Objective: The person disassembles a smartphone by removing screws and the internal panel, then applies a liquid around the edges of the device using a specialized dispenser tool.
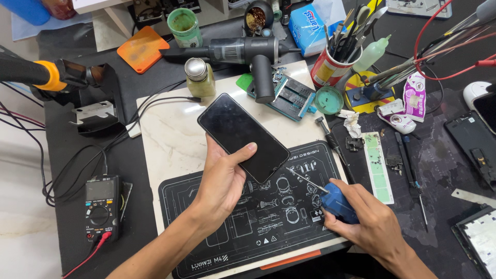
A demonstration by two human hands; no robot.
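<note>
Fingers of the left hand (219, 181) clamp a dark phone (243, 137) by its lower edge, thumb across the glass, tilting it so the bottom corner faces the tool. Over the black work mat (206, 217), the right hand (369, 222) is closed round a blue-handled screwdriver (330, 199), its thin tip reaching that corner, seemingly for 1 small screw.

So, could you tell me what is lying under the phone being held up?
Below the phone lie a pale marble-look board and a black printed mat. The left hand covers the mat's middle part.
</note>
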